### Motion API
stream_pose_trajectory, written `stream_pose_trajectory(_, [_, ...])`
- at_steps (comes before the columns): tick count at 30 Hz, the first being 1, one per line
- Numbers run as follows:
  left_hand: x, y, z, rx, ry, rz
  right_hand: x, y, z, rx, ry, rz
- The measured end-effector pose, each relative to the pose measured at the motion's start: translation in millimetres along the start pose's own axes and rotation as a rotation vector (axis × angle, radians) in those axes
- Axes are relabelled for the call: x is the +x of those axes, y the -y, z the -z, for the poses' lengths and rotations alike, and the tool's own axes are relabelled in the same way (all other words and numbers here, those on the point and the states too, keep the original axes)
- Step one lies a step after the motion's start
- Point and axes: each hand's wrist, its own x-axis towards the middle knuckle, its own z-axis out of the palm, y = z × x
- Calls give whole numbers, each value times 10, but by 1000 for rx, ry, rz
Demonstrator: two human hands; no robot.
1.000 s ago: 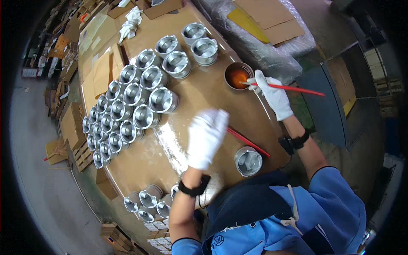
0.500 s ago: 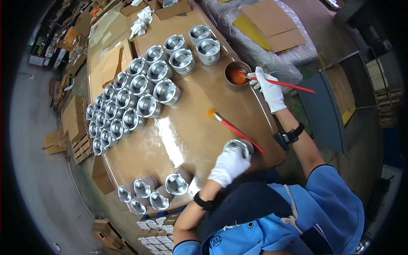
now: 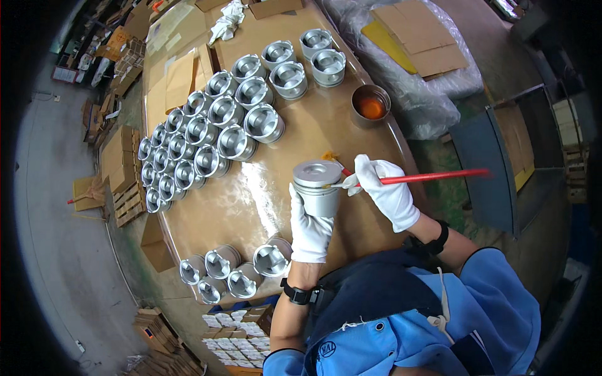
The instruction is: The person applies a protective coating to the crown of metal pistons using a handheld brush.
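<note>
In front of me my gloved left hand (image 3: 310, 229) holds up a silver piston (image 3: 318, 188), crown upward, with its ring grooves showing. My gloved right hand (image 3: 384, 191) is closed on a red-handled paintbrush (image 3: 439, 177), whose tip touches the piston's side at the grooves. Behind the held piston lies a second brush (image 3: 330, 156) with orange-stained bristles, mostly hidden by my hands and the piston. A round metal can (image 3: 364, 120) with orange-red liquid in it stands near the table's right edge.
Rows of pistons (image 3: 200, 130) stand across the brown-covered table (image 3: 276, 188), and several more pistons (image 3: 243, 280) sit at its near left edge. A white cloth (image 3: 228, 20) lies far back. Plastic-wrapped goods with cardboard (image 3: 420, 31) adjoin the right side.
My left hand has lifted the piston off the table and turned it crown up. My right hand has brought the brush from the can to the piston.
</note>
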Motion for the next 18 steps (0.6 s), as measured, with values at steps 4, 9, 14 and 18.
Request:
stream_pose_trajectory(4, [27, -37, 98, -146, -31, 21, 102, -62, 43, 82, -89, -145])
stream_pose_trajectory(9, [-55, -271, -169, 13, -194, 98, 437, -84, 162, 59, -54, -125])
stream_pose_trajectory(14, [-12, -355, -591, 1527, 24, -36, 596, -198, 266, -157, 28, 38])
stream_pose_trajectory(18, [324, -92, -521, 1669, -197, -81, 298, -431, 254, -753, -24, 706])
